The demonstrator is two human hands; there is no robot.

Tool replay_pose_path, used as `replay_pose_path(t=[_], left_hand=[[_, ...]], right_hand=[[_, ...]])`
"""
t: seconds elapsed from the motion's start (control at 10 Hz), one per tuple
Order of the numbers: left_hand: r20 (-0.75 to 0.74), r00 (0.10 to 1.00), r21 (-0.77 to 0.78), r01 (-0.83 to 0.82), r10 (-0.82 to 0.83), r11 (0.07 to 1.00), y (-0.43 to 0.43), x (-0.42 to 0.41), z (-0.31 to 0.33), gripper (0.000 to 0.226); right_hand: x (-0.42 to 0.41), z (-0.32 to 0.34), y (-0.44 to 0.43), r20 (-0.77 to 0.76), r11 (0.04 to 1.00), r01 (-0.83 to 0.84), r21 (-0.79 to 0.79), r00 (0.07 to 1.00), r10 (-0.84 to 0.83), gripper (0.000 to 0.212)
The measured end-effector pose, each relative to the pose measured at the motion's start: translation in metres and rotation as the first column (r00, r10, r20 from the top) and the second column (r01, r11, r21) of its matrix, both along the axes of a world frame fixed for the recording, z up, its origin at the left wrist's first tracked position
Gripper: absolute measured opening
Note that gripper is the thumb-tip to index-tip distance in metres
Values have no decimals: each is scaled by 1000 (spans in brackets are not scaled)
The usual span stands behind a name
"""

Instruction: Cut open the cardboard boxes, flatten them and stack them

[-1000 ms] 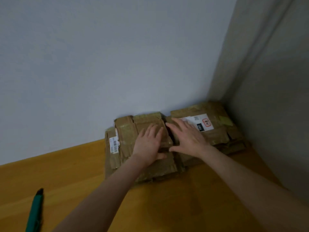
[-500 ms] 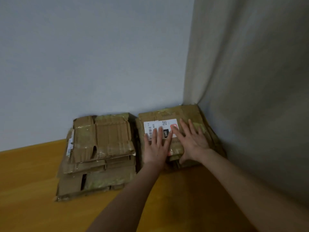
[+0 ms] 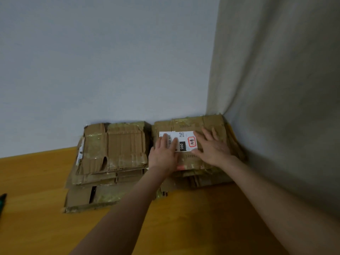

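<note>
Our left hand (image 3: 162, 153) is off the left stack (image 3: 125, 144) now. It and our right hand (image 3: 213, 150) press flat, fingers straight, on the right stack (image 3: 207, 122) in the corner. Stacking looks nearly done.

Both hands, left (image 3: 162, 155), right (image 3: 213, 150), flat on right cardboard stack (image 3: 206, 122)

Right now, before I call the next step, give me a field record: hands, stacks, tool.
left hand: flat on the right stack, fingers over the white label
right hand: flat on the same stack, at the label's right end
right stack: flattened cardboard, in the corner by the curtain
left stack: flattened cardboard, alongside, untouched
tool: dark green object, cut off at left frame edge
</note>
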State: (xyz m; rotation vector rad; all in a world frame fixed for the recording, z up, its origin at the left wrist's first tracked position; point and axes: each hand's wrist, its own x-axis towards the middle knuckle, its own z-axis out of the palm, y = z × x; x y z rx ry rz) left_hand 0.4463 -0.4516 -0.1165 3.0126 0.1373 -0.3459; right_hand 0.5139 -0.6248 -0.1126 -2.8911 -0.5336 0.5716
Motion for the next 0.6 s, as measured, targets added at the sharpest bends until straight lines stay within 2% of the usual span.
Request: replay_pose_path(t=[0.1, 0.2, 0.3, 0.4, 0.5, 0.6], left_hand=[[-129, 991, 24, 25, -22, 999, 0, 3, -8, 66], [-178, 983, 46, 48, -39, 998, 2, 11, -7, 68], [-175, 984, 18, 44, -40, 999, 1, 7, 3, 70], [-63, 996, -32, 57, -59, 998, 7, -11, 17, 72], [110, 991, -8, 79, -77, 997, 25, -33, 28, 70], [139, 990, 13, 31, -33, 999, 47, -50, 39, 72]], right_hand=[[-5, -15, 6, -52, 996, -21, -86, 998, 17, 75], [0, -13, 8, -103, 995, -13, -103, 995, 2, 71], [-3, -8, 15, -81, 993, 25, -116, 996, -35, 68], [-7, 5, 24, -12, 988, 66, -137, 998, -68, 65], [-15, 18, 43, 111, 994, 74, -82, 992, -65, 64], [-31, 29, 66, 211, 999, -3, -48, 977, 13, 66]])
